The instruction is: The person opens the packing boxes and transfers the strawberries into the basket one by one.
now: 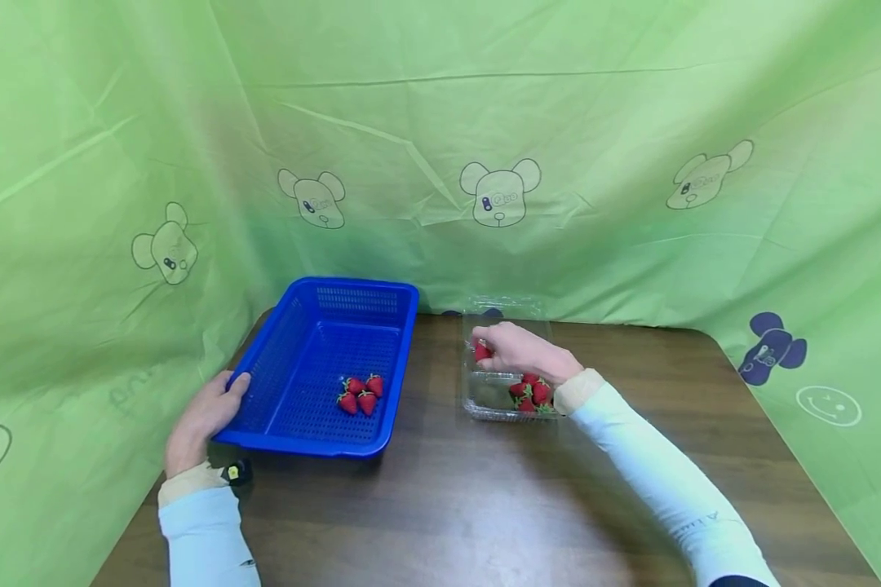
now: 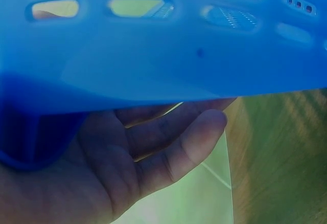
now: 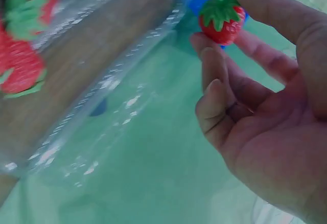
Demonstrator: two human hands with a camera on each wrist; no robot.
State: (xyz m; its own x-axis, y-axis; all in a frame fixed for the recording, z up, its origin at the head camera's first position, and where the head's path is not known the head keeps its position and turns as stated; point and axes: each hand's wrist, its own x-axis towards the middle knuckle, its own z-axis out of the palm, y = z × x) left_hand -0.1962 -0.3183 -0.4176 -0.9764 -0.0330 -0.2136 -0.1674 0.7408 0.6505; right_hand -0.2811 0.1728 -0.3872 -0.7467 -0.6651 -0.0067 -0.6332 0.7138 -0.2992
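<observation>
At the near edge, two pale sleeves reach in over a dark wooden table, with a small black device bearing a yellow mark at the left wrist. The person's left hand grips the near left part of a blue perforated plastic basket, thumb over the rim and fingers along the outside of the wall, partly bent. Inside, toward the basket's near right corner, four red strawberries with green leaf caps lie bunched on the floor.

To the right, apart from the basket, stands an open clear plastic clamshell container. More strawberries are heaped at the right side of its near half. The right hand is over the container, pinching a single strawberry between thumb and fingertips; the right wrist view shows the other fingers bent toward the palm. The container's clear lid is at its far side.

Behind everything hangs a green cloth printed with bear-head outlines.
</observation>
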